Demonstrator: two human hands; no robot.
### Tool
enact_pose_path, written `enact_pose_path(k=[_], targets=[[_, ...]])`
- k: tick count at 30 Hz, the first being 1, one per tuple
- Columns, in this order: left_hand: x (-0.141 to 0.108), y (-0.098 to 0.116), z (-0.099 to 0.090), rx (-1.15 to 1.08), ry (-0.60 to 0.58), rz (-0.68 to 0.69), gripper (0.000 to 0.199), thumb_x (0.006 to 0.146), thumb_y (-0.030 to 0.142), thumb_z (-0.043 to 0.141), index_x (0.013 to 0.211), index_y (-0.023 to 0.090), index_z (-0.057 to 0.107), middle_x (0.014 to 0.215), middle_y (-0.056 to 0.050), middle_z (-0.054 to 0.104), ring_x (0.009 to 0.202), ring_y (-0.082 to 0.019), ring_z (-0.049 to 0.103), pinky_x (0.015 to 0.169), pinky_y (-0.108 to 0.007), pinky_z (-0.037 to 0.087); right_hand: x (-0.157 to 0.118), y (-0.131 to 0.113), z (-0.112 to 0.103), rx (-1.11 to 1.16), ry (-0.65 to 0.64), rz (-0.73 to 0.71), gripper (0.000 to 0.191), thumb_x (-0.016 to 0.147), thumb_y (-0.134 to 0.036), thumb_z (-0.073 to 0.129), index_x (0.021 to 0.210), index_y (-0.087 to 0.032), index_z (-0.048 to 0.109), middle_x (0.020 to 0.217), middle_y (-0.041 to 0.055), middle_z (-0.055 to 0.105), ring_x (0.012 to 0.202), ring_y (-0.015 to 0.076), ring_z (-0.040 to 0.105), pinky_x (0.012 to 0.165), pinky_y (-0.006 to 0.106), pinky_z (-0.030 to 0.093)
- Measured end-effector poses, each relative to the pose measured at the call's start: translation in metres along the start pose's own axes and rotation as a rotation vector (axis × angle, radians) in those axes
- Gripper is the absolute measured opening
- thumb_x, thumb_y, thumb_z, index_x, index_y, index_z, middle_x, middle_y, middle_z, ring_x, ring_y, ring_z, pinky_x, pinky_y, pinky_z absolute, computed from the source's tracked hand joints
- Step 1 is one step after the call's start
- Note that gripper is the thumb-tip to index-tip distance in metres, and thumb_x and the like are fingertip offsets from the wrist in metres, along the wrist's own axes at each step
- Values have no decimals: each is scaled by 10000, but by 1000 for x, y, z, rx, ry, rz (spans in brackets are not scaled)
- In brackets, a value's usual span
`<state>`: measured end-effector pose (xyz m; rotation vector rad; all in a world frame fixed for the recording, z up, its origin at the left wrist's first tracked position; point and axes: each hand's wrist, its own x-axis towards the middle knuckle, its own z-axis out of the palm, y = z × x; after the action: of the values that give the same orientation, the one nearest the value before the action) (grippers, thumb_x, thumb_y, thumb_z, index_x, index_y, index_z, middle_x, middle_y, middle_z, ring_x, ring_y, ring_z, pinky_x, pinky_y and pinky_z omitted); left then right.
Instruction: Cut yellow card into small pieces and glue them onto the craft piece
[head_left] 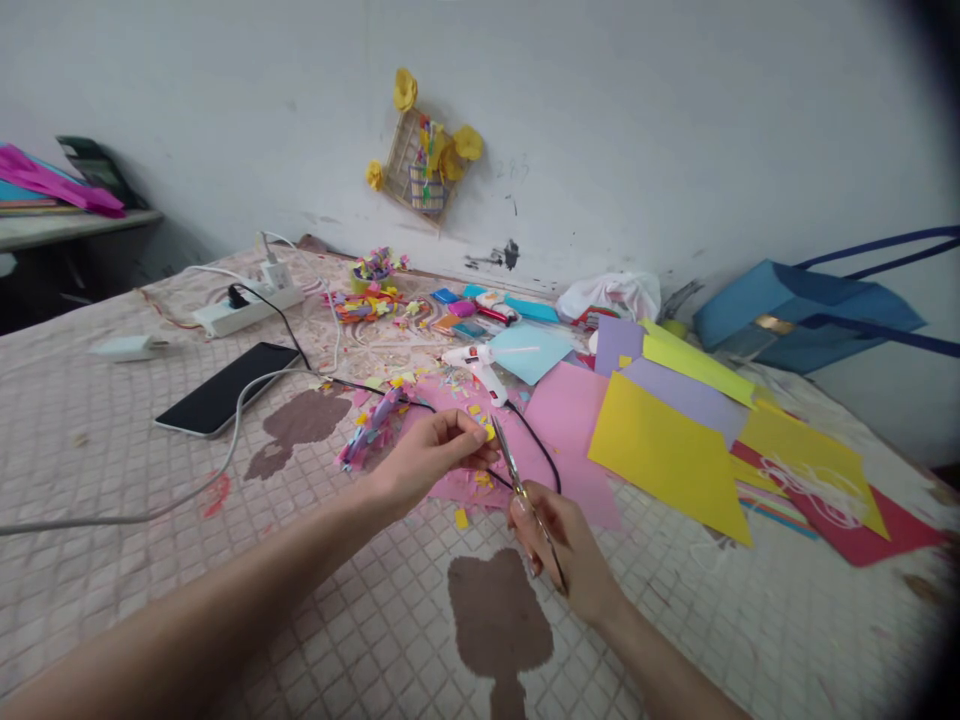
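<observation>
My left hand [442, 448] pinches a small yellow piece of paper [490, 431] between thumb and fingers. Close by on the right, my right hand [559, 535] grips a pair of scissors [513, 470], its blades pointing up beside the yellow piece. Both hands are above a pink sheet [559, 475] strewn with small yellow scraps. A white glue gun [477, 368] lies just beyond my hands, its black cord curving past the scissors. Left of my left hand is a purple strip decorated with small paper flowers [373, 425].
A phone [226, 390] and a power strip [247, 308] with cables lie to the left. Coloured sheets, including a yellow sheet [667, 455], spread to the right, with white string [814, 490] on top. A blue bag [802, 310] stands against the wall.
</observation>
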<state>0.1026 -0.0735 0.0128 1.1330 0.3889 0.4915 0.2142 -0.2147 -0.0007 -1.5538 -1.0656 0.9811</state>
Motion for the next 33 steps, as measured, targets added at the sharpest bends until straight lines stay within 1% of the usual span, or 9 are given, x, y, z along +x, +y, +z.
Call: enact_pose_path(k=[6,15,24,33], targets=[[-3,-5,5,-21,56,11,177,751,293,607,728,140,520,716,-16,622,686,-114,594,715,-276,460,2,6,1,-44,29,19,340,821,-449,465,622,-194,360,491,-80,312,412,64,317,395,196,252],[-4,-7,10,-26,107,37,162,756,278,601,725,135,533,703,-15,613,677,-108,576,699,-267,448,2,3,2,-85,36,0,326,816,-435,479,623,-193,377,478,-75,342,407,67,334,397,200,263],[-5,-8,10,-22,113,48,163,764,281,592,732,131,537,713,-25,605,683,-111,568,698,-267,447,2,1,2,-109,40,2,378,805,-514,460,620,-196,373,453,-77,349,392,71,339,396,209,264],[-4,-7,10,-34,101,30,179,745,291,612,720,133,533,710,-27,612,682,-116,577,701,-273,453,2,2,2,-117,57,3,364,807,-490,470,617,-197,368,466,-77,340,392,66,333,384,203,261]])
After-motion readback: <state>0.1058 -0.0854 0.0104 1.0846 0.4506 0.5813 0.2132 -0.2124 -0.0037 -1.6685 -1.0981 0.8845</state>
